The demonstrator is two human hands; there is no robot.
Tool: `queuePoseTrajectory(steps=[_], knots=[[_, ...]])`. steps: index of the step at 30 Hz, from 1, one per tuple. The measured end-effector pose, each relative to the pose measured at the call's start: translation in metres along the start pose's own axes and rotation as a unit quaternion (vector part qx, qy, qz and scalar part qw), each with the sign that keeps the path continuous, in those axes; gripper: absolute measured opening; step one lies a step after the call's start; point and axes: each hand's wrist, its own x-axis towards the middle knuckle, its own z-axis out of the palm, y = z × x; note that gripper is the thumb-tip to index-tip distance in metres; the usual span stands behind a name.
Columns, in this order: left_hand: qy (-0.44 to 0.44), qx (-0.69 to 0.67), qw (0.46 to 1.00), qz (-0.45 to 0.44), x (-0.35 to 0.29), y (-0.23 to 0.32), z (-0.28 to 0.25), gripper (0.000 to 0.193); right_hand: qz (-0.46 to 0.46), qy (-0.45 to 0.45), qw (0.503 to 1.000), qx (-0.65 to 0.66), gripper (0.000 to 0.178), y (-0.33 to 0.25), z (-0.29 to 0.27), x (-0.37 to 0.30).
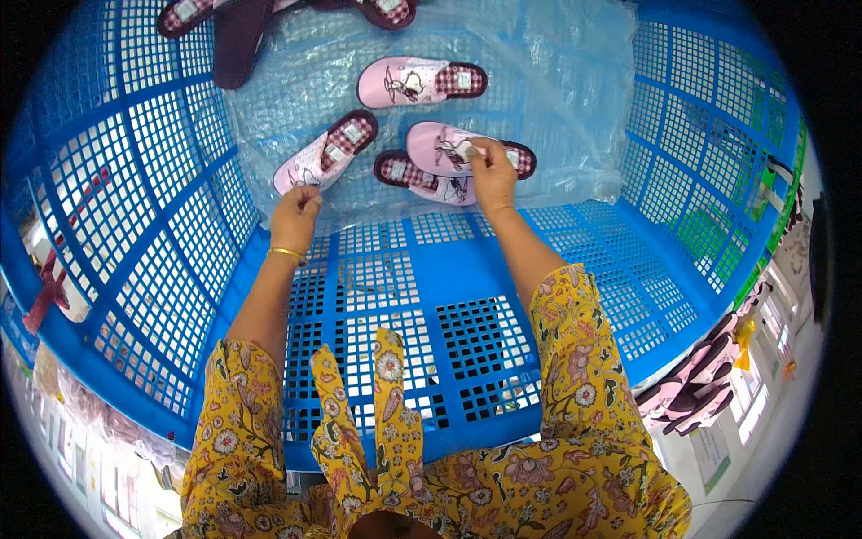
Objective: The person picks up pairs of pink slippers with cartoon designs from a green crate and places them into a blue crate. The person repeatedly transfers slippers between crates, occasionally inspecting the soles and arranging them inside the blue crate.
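My left hand point(296, 218) is closed at the toe of a pink slipper point(325, 153) with a maroon checked lining, which lies slanted with its heel pointing away to the right. With bent fingers, my right hand point(494, 175) grips another pink slipper point(437, 148), near the middle of its upper. That one lies partly over a slipper point(395, 169) facing the opposite way. A further pink slipper point(404, 83) rests sole down beyond them. All have a printed cartoon figure on the upper. My fingertips partly hide the print under the right hand.
A clear plastic sheet point(539, 54) lies beneath the slippers inside a large blue mesh basket point(458, 269). Dark maroon pieces and checked insoles point(241, 45) lie at the far left. Outside the basket at right hang several pink slippers point(696, 391).
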Motion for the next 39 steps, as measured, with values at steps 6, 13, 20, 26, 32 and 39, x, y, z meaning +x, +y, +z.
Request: queuePoseTrajectory(steps=[6,13,20,26,32,39], knots=[[-0.011,0.048,0.999,-0.01,-0.008,0.011,0.004,0.015,-0.041,-0.042,0.998,0.009,0.015,0.02,-0.014,0.032],[-0.012,0.033,0.999,-0.014,-0.007,-0.007,0.016,0.017,0.012,-0.147,0.988,-0.046,0.061,-0.032,0.05,0.054],[0.0,0.087,0.996,0.029,-0.01,0.02,0.022,0.02,-0.123,-0.076,0.989,-0.03,0.057,0.012,0.096,0.09],[0.01,0.308,0.934,0.18,0.023,0.041,0.015,0.027,-0.013,-0.136,0.974,-0.183,0.045,-0.028,-0.024,0.075],[-0.155,0.558,0.809,0.103,0.053,0.036,0.036,0.032,0.06,-0.12,0.991,-0.01,0.027,-0.095,-0.189,0.007],[-0.086,0.544,0.815,0.178,0.061,0.06,0.042,0.028,0.097,0.054,0.993,0.037,0.037,-0.114,-0.26,-0.085]])
